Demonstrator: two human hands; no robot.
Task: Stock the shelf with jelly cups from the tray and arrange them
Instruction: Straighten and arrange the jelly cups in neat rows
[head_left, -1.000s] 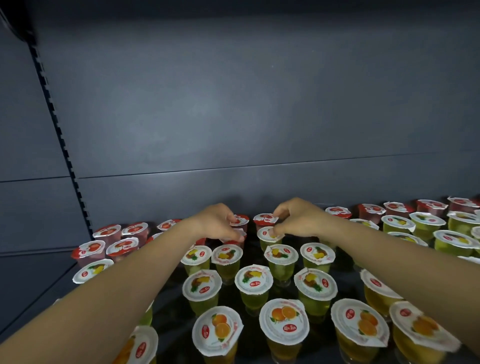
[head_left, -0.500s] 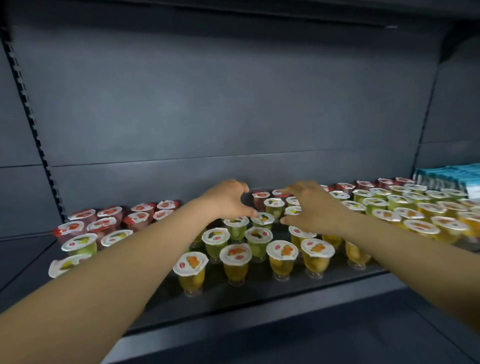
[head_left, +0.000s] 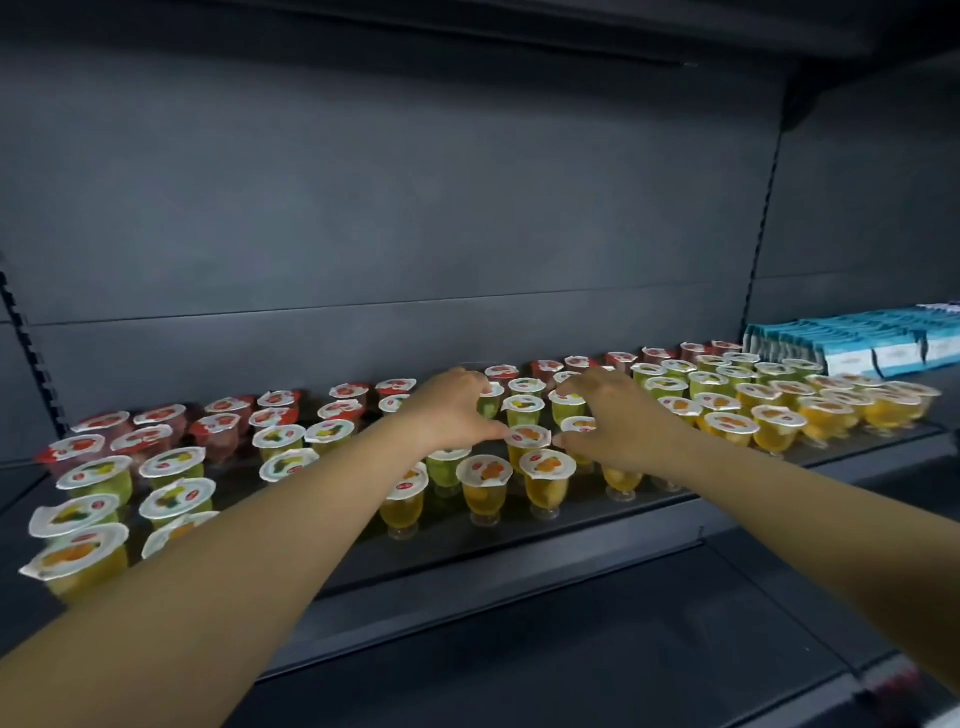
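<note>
Several rows of jelly cups with white foil lids stand on the dark shelf (head_left: 524, 564): red cups (head_left: 158, 418) at the back, green cups (head_left: 174, 465) in the middle, orange cups (head_left: 485, 475) in front. Both of my arms reach in to the shelf's middle. My left hand (head_left: 454, 413) hovers palm down with curved fingers over a green cup (head_left: 523, 408), and its thumb touches the lid of an orange cup (head_left: 527, 436). My right hand (head_left: 615, 418) lies palm down over cups beside it, fingers loosely curved, partly covering one lid (head_left: 577, 425). No tray is in view.
Blue and white boxes (head_left: 883, 348) are stacked on the same shelf at the far right, next to the cups. A grey back panel rises behind. A second dark shelf (head_left: 623, 654) lies below. Slotted uprights run down the left and right sides.
The view has pulled back and shows the whole shelf and the boxes at the right. Both hands stay over the middle cups, no longer pinching the back cups' lids.
</note>
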